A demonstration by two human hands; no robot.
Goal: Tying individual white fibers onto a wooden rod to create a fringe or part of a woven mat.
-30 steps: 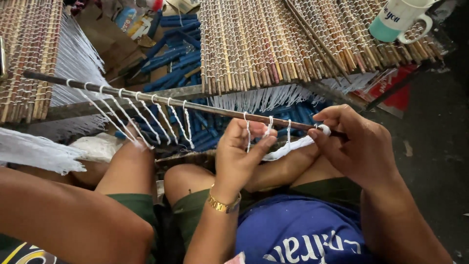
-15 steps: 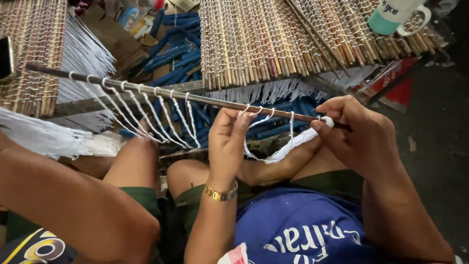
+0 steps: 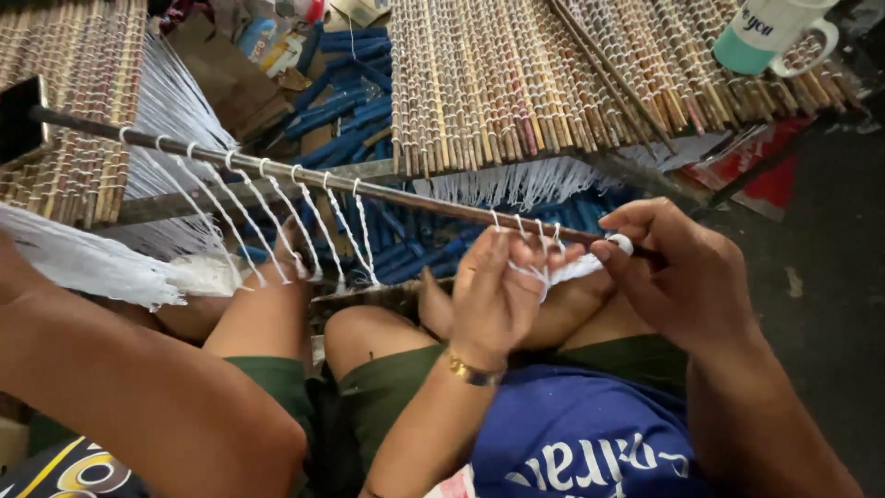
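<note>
Beside the mat [image 3: 516,92], a mug [image 3: 770,32] stands upright.

Left hand [image 3: 498,295] and right hand [image 3: 687,277] seemingly pinch white string [image 3: 572,269] on a thin rod [image 3: 304,175].

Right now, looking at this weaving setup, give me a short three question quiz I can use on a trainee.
1. True or false: the right hand pinches the end of the dark rod.
2. Which thing sits on the woven stick mat at the top right? A) a mug B) a pair of scissors C) a bowl
3. Fill in: the left hand has its fingers in loops of white ____ hanging off the rod.

Key:
1. True.
2. A, a white and teal mug.
3. String.
</note>
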